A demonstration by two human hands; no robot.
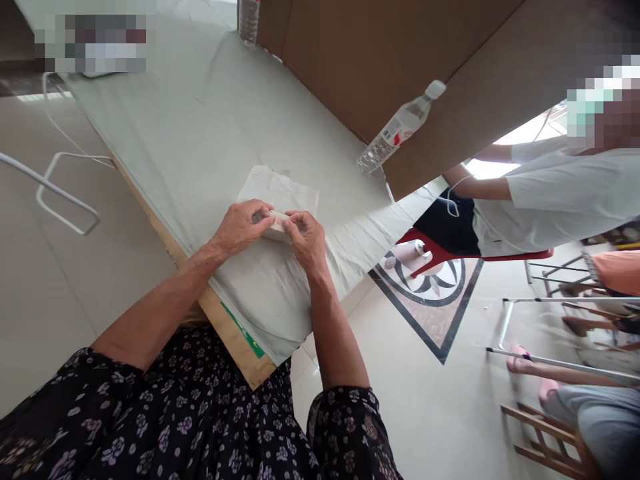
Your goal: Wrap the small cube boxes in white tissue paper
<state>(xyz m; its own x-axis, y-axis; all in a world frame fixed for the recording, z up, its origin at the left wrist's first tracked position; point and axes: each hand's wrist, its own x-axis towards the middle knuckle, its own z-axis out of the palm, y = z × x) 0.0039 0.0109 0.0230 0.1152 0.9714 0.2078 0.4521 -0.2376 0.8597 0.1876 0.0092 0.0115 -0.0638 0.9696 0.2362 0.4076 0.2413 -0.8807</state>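
A folded white cloth (280,190) lies on the table's pale cover (200,120). My left hand (240,227) and my right hand (306,237) meet at its near edge. Both pinch a small rolled or folded strip of the cloth (278,215) between thumb and fingers. The left hand holds the strip's left end and the right hand its right end. Both forearms reach in from dark flowered sleeves.
A plastic water bottle (397,128) lies by a brown cardboard wall (400,60). Another bottle (249,19) stands at the far end. A person in a white shirt (555,193) sits on a red chair to the right. Wooden and metal frames stand on the tiled floor.
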